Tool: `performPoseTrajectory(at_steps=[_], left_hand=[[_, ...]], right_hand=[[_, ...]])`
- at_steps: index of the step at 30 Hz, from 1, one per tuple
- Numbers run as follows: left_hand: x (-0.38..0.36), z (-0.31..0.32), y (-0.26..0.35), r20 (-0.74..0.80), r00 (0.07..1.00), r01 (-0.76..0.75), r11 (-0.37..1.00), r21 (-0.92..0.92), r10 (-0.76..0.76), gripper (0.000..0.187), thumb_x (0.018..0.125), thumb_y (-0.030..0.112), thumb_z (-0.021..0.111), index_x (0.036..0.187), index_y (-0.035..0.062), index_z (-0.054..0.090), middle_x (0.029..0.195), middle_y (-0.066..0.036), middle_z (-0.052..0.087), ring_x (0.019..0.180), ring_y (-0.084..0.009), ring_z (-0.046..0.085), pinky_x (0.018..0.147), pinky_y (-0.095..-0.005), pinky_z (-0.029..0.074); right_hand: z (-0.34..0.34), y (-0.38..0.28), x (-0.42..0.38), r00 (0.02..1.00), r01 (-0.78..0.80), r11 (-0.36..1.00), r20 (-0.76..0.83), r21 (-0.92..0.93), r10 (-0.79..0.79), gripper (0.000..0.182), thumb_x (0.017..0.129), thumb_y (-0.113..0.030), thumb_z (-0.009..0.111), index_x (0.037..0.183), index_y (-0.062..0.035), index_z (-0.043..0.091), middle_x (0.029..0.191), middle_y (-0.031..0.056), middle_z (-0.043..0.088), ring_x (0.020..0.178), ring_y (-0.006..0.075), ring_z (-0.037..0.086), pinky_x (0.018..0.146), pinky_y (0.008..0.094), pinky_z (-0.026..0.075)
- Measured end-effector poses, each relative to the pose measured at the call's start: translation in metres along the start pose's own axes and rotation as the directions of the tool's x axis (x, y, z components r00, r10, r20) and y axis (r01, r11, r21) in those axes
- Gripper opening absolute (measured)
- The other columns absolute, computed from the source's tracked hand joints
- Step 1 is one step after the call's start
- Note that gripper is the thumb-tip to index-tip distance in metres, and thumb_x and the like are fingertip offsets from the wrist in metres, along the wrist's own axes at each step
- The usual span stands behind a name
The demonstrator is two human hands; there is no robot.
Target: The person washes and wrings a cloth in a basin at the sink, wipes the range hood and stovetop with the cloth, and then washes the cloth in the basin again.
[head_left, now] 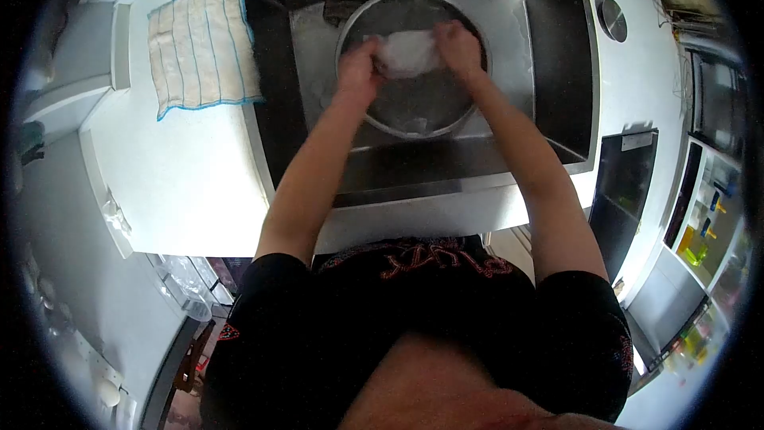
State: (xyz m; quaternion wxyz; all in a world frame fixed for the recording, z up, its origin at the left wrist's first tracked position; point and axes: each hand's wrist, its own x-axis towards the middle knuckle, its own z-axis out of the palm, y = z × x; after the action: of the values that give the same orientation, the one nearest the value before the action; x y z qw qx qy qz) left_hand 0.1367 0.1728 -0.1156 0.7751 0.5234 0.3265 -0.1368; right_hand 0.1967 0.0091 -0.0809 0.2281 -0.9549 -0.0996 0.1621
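My left hand [360, 70] and my right hand [460, 48] are closed on opposite ends of a white, cloth-like piece [408, 53], slightly blurred. They hold it stretched between them over a large round metal basin [422, 103]. The basin stands in a stainless steel sink [509, 40]. Near the basin's front rim lies a small pale scrap [416, 123]. A dark, rough-looking item [344, 8] rests on the sink floor, partly hidden behind the basin's left rim.
On the white counter [191, 167] left of the sink lies a cream cloth [203, 48] with blue stripes and edging. A round metal lid [612, 17] sits on the counter to the right. Shelves with bottles [696, 247] stand at the far right.
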Motion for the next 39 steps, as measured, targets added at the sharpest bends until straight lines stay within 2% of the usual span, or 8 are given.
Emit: performPoseTrajectory(at_steps=[3, 7, 12, 17, 24, 30, 35, 39], left_hand=[[-0.002, -0.02, 0.012, -0.014, 1.0, -0.02, 0.954, 0.298, 0.025, 0.042, 0.081, 0.021, 0.053, 0.117, 0.0035, 0.043, 0.106, -0.011, 0.051, 0.092, -0.0243, 0.051, 0.078, -0.0408, 0.042], [-0.059, 0.004, 0.039, 0.013, 0.993, 0.111, 0.98, 0.165, -0.115, 0.04, 0.083, 0.024, 0.052, 0.116, 0.0038, 0.044, 0.103, -0.011, 0.051, 0.094, -0.024, 0.05, 0.082, -0.0402, 0.043], [-0.011, 0.006, -0.029, 0.501, 0.833, 0.392, 0.889, -0.236, -0.234, 0.051, 0.082, 0.034, 0.051, 0.121, 0.0035, 0.04, 0.111, -0.015, 0.05, 0.099, -0.0289, 0.051, 0.085, -0.0422, 0.043], [-0.054, 0.041, 0.018, 0.388, 0.85, 0.513, 0.725, -0.46, -0.356, 0.043, 0.087, 0.037, 0.042, 0.114, 0.0028, 0.043, 0.104, -0.014, 0.053, 0.09, -0.0263, 0.054, 0.078, -0.0411, 0.046], [-0.021, 0.032, -0.02, 0.477, 0.857, 0.428, 0.783, -0.452, -0.194, 0.043, 0.083, 0.039, 0.05, 0.114, 0.0097, 0.044, 0.107, -0.012, 0.051, 0.097, -0.0285, 0.05, 0.075, -0.0482, 0.045], [-0.059, 0.063, 0.028, 0.524, 0.841, 0.421, 0.768, -0.482, -0.133, 0.04, 0.079, 0.032, 0.058, 0.113, 0.013, 0.045, 0.108, -0.01, 0.048, 0.1, -0.0296, 0.048, 0.071, -0.0495, 0.047], [-0.054, 0.063, 0.023, 0.567, 0.823, 0.439, 0.667, -0.602, -0.03, 0.043, 0.077, 0.03, 0.059, 0.113, 0.0124, 0.046, 0.106, -0.009, 0.051, 0.096, -0.0267, 0.05, 0.069, -0.0475, 0.048], [-0.057, 0.068, 0.028, 0.589, 0.808, 0.423, 0.712, -0.561, -0.016, 0.03, 0.078, 0.025, 0.058, 0.102, 0.01, 0.048, 0.09, -0.008, 0.053, 0.074, -0.0171, 0.053, 0.053, -0.0318, 0.044]], right_hand=[[0.032, 0.041, 0.008, 0.971, -0.073, 0.965, -0.203, 0.253, 0.127, 0.028, 0.083, -0.026, 0.05, 0.1, -0.0046, 0.055, 0.084, 0.0168, 0.059, 0.085, 0.0321, 0.057, 0.075, 0.0396, 0.045], [0.059, 0.066, -0.005, 0.901, 0.385, 0.878, -0.09, -0.283, -0.424, 0.028, 0.082, -0.023, 0.05, 0.104, -0.0068, 0.053, 0.099, 0.0141, 0.056, 0.085, 0.0306, 0.057, 0.076, 0.0378, 0.045], [0.01, -0.004, -0.007, 0.916, 0.047, 0.978, 0.4, -0.203, 0.039, 0.033, 0.083, -0.015, 0.045, 0.115, -0.0061, 0.048, 0.109, 0.0156, 0.053, 0.097, 0.0316, 0.053, 0.084, 0.0469, 0.039], [-0.034, -0.033, -0.084, 0.631, 0.732, 0.678, 0.306, 0.069, -0.713, 0.036, 0.068, -0.002, 0.059, 0.103, -0.0132, 0.056, 0.097, 0.0098, 0.051, 0.085, 0.026, 0.055, 0.072, 0.0358, 0.047], [-0.092, -0.028, -0.028, 0.744, 0.161, 0.866, 0.518, 0.473, -0.421, 0.03, 0.074, -0.016, 0.061, 0.102, -0.0075, 0.056, 0.094, 0.0065, 0.059, 0.084, 0.0152, 0.056, 0.073, 0.0279, 0.047], [0.02, 0.037, 0.015, 0.86, -0.486, -0.112, 0.451, 0.867, -0.241, 0.042, 0.084, -0.036, 0.051, 0.113, -0.0061, 0.049, 0.1, 0.0074, 0.057, 0.093, 0.0222, 0.055, 0.082, 0.0358, 0.045], [-0.014, -0.017, -0.018, 0.928, -0.348, -0.465, 0.229, 0.814, -0.294, 0.046, 0.083, -0.045, 0.049, 0.105, -0.0048, 0.052, 0.095, 0.0101, 0.057, 0.089, 0.0276, 0.054, 0.08, 0.0389, 0.044], [-0.024, -0.002, 0.017, 0.96, -0.028, 0.385, 0.132, 0.922, -0.245, 0.038, 0.082, -0.041, 0.051, 0.081, -0.0038, 0.056, 0.076, 0.0061, 0.056, 0.072, 0.0201, 0.053, 0.067, 0.033, 0.043]])
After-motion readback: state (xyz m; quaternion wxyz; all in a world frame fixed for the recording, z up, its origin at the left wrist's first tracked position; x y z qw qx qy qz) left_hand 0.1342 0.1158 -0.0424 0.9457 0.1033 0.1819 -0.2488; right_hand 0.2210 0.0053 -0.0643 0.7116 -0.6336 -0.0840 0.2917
